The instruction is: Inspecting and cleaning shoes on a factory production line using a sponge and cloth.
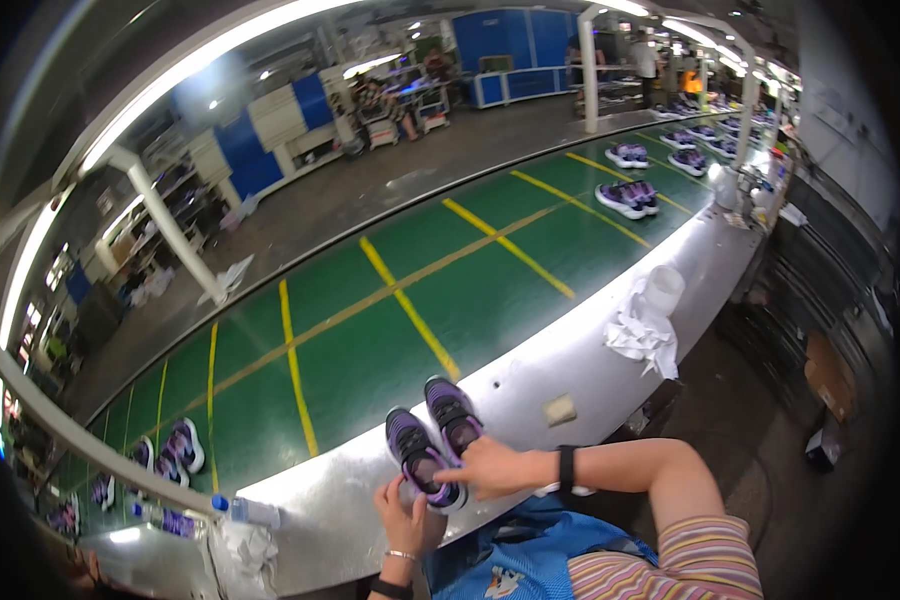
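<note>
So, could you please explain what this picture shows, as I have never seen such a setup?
No robot here: a head-worn fisheye camera looks down, bending straight edges. The wearer's bare left hand is at the rear of the left purple shoe; the right hand reaches to that shoe's opening. Whether either grips is unclear. The right purple shoe is beside it. On the metal ledge lie crumpled white paper and a beige block. Beyond is a green belt with yellow lines, carrying more shoes.

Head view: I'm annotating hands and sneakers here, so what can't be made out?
Head view, near pair's right sneaker: heel hidden behind the right hand.
Head view, left forearm: cut off by the lower edge.
Head view, distant sneakers: fastenings too small to tell.
</note>
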`<state>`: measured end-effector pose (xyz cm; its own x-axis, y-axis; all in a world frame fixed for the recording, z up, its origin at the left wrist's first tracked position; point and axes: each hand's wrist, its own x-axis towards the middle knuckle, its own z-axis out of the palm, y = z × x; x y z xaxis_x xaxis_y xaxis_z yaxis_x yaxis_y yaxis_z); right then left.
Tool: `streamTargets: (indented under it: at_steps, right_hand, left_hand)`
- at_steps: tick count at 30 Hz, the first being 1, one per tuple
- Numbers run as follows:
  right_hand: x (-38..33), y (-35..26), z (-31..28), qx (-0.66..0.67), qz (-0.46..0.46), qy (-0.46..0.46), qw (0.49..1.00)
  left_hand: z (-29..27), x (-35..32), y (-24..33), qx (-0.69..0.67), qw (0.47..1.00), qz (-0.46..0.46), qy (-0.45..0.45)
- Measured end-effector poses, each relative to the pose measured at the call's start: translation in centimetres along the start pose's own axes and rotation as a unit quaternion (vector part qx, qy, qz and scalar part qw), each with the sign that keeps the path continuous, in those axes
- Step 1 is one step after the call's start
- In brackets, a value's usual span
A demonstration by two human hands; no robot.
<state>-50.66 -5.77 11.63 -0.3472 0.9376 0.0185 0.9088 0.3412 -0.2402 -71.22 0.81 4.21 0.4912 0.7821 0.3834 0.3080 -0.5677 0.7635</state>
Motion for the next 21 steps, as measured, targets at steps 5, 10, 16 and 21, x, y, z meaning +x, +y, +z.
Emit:
streamTargets:
  at_steps: [5, 10, 16, 21]
  right_hand:
    - [3.1, 2.5, 0.7, 0.101, -0.024, -0.030, 0.994]
    - [3.4, 10.2, -5.3, 0.078, -0.013, -0.036, 0.996]
    - [8.3, 25.7, -9.5, -0.036, 0.072, 0.028, 0.996]
    - [15.2, 39.1, -11.4, -0.133, 0.072, 0.074, 0.986]
  left_hand:
    - [2.3, 0.5, -1.8, -0.237, 0.951, -0.196, -0.022]
    - [2.6, 5.8, 1.3, -0.149, 0.974, -0.162, -0.058]
    - [3.2, 9.5, -2.0, 0.012, 0.997, -0.028, -0.067]
    - [1.7, 9.9, -1.7, 0.043, 0.974, -0.184, -0.123]
